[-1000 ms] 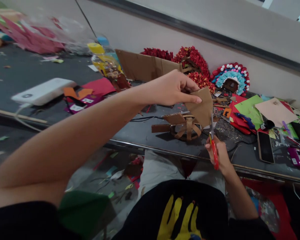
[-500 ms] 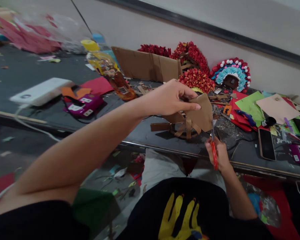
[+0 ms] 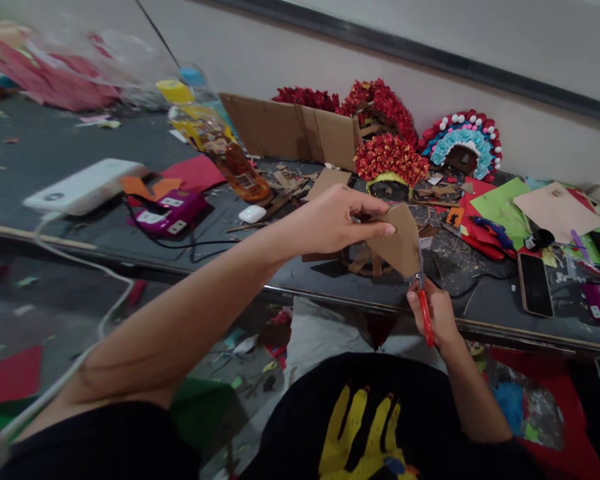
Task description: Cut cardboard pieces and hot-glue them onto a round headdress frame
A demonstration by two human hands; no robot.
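My left hand (image 3: 353, 219) pinches the upper left edge of a small piece of brown cardboard (image 3: 401, 247) between thumb and fingers. Red-handled scissors (image 3: 425, 308) are gripped in my right hand (image 3: 436, 312), held below the cardboard with their blades pointing up. Those blades meet the cardboard's right edge; how far they stand apart is too small to tell. Behind and beneath the piece, a round frame of cardboard strips (image 3: 363, 261) lies on the black table (image 3: 310, 277), partly covered by my left hand and the cardboard.
A tilted drink bottle (image 3: 230, 157), a white power bank (image 3: 85, 187) and a purple power strip (image 3: 170, 212) stand to the left. Red flowered pieces (image 3: 393, 160) and a blue-and-red headdress (image 3: 463, 147) line the wall. At right lie coloured papers (image 3: 500, 207) and a phone (image 3: 535, 285).
My left hand has shifted left and down, and the cardboard has turned, its lower end dropping closer to my right hand. A white mouse-like object and a flat cardboard piece now show behind my arm.
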